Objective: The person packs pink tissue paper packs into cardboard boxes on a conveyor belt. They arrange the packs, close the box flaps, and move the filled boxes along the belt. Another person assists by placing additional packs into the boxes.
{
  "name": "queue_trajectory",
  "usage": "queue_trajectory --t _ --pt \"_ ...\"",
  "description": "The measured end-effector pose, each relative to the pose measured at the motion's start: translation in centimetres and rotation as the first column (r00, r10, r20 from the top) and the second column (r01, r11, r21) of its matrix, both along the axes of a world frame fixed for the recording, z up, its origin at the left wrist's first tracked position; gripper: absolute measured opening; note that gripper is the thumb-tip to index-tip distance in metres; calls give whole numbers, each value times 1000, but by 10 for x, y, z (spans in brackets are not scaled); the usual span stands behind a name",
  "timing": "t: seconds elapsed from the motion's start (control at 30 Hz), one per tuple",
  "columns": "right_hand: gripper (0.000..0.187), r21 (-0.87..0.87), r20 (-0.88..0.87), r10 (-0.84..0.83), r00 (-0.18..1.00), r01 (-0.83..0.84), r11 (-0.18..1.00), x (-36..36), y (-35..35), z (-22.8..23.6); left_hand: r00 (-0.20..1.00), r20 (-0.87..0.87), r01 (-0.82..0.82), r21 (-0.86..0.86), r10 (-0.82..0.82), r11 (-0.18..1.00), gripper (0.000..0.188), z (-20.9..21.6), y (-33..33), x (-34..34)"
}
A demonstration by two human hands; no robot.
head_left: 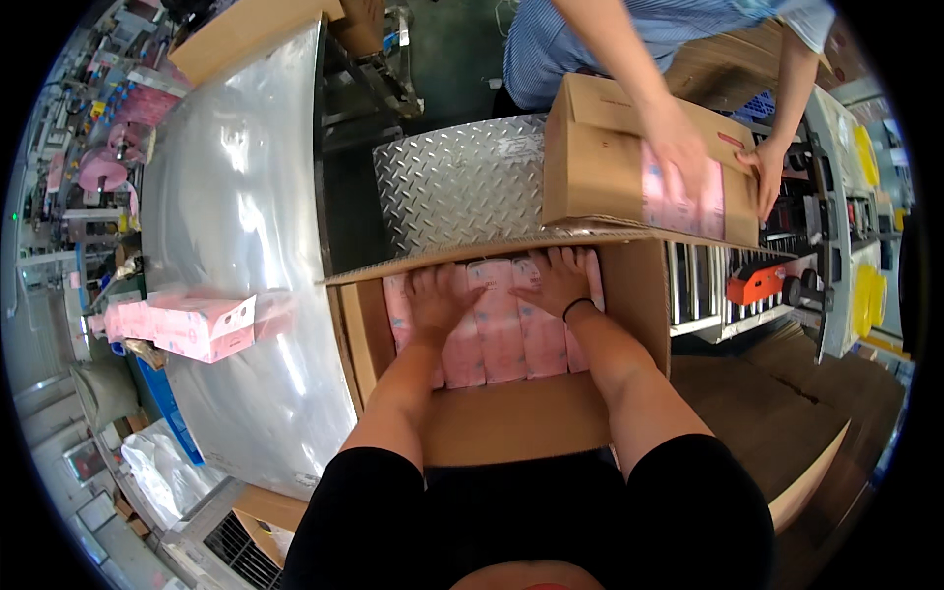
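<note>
Both my arms reach down into an open brown carton (516, 418) in front of me. Inside it, pink packs (497, 339) printed with small blue marks stand side by side in a row. My left hand (440, 303) lies with spread fingers on the packs at the left. Over the packs further right, my right hand (560, 283) rests the same way, a dark band round its wrist. The two thumbs point toward each other. Neither hand grips anything, and my palms cover part of the packs' far ends.
Across from me a person in blue stripes (541, 49) handles another carton (600, 152), one hand on a pink pack (713, 202). Left is a shiny metal table (236, 197) with pink packs (202, 324). A tread plate (462, 182) lies beyond; rollers (693, 290) are at right.
</note>
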State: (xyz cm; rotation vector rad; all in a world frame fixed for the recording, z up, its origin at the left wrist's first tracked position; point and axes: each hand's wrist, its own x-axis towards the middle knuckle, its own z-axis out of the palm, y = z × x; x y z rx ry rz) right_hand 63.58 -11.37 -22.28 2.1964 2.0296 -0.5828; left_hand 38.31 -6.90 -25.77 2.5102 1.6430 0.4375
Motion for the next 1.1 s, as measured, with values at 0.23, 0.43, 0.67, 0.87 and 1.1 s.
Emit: queue_trajectory --t 0.23,0.43,0.67,0.87,1.1 --pt "85 -125 -25 60 998 -63 990 -3 8 -22 984 -146 29 -422 -100 906 100 16 -2 -24" --pt "68 -528 -287 402 869 -494 691 -94 41 141 661 726 465 -595 190 655 38 259 -9 -135" --pt "68 375 -421 708 567 -601 705 -361 94 246 462 666 -655 -188 585 732 27 281 -8 -400" --pt "94 412 -87 681 727 -597 689 -512 132 239 540 160 -838 8 826 546 50 287 108 -503" --pt "115 97 81 484 871 -490 866 -437 139 278 630 142 -746 -162 764 646 55 266 136 -534"
